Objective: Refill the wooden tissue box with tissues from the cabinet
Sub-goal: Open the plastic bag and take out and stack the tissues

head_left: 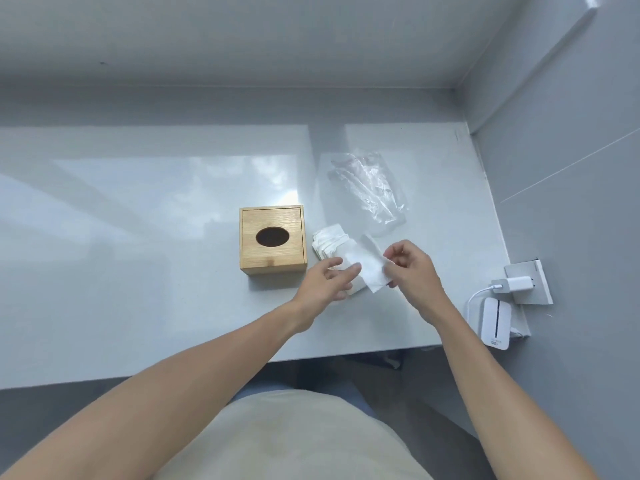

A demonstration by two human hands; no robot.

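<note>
A wooden tissue box (273,240) is seen standing upright on the glossy white counter (138,237), its oval slot facing up with the slot's long axis running left to right. The slot is dark, and no tissue is seen protruding from it. Just to the right of the box, a stack of white tissues (329,242) is laid on the counter, close to the box's right wall (whether the two touch cannot be told).

A single tissue sheet (369,270) is held above the near part of the stack, its long axis running diagonally from upper left to lower right. Its right edge is pinched between the thumb and fingers of the right hand (412,268). The left hand (325,282) is spread with fingers loosely extended, its fingertips placed at the sheet's left edge; a firm hold there cannot be confirmed.

Beyond the stack, an emptied clear plastic wrapper (369,187) is lying crumpled on the counter, stretched diagonally away toward the far wall. At the counter's right end, a white charger (512,285) is plugged in beside a small white device (495,327).
</note>
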